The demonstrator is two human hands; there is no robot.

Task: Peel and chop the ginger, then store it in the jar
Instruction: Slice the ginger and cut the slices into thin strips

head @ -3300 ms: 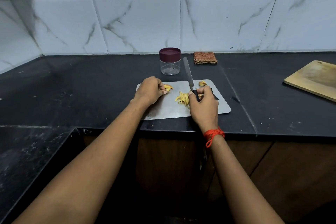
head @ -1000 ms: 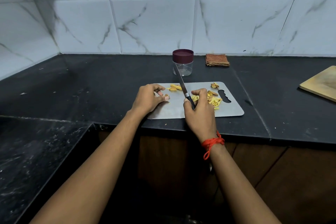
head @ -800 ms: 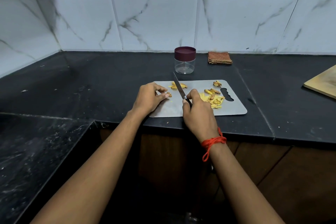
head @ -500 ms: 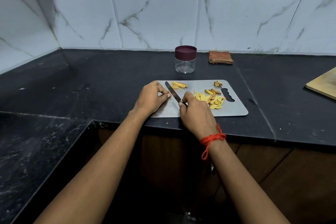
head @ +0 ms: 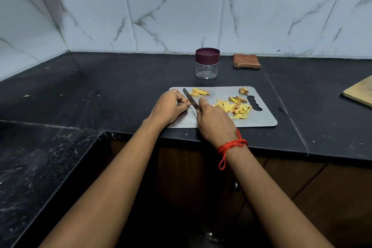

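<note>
Found on matte black stone surface [head: 120, 90]: flat grey metal board [head: 259, 121], rounded corners, wavy slot at right. Left hand [head: 169, 107] at board's left edge, fingers curled, pinching a small ginger nub [head: 188, 103]. Right hand [head: 215, 125] fingers wrapped round knife [head: 190, 101] handle; slim blade angled up-left, close beside the nub, contact not discernible. On board: thin yellow strips [head: 235, 108] heaped mid-right, pale slices [head: 199, 92] at far edge. Behind board, apart: clear round jar [head: 207, 70], maroon lid [head: 207, 54] on. Near it, folded woven cloth [head: 246, 61].
</note>
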